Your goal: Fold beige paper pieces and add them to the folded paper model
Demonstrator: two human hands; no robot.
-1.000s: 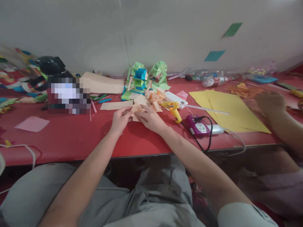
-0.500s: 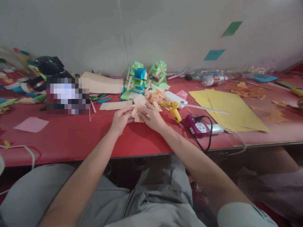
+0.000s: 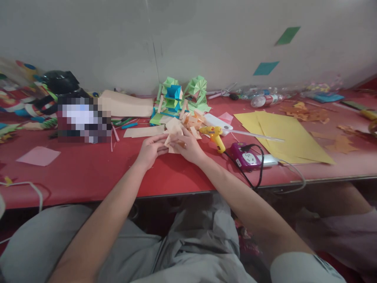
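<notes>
A piece of pale peach paper (image 3: 174, 138) is between my two hands, low over the red table. My left hand (image 3: 151, 151) grips its left side, fingers bent around the edge. From the right, my right hand (image 3: 190, 147) pinches the same paper with thumb and fingers. Parts of the folds are hidden by the fingers. Just behind lie loose peach paper pieces (image 3: 193, 118) and a green and blue folded-paper model (image 3: 173, 98). A yellow glue gun (image 3: 216, 137) lies right of my right hand.
On the red table (image 3: 118, 169), a purple power socket (image 3: 246, 157) with cables and yellow sheets (image 3: 290, 135) lie to the right. A white device (image 3: 218, 124) sits behind the glue gun. A pink paper square (image 3: 38, 156) lies left. Another person's leg (image 3: 344, 200) shows at lower right.
The peach paper between my hands has shifted and changed shape slightly, with its left part drawn in. Both hands stay in nearly the same place.
</notes>
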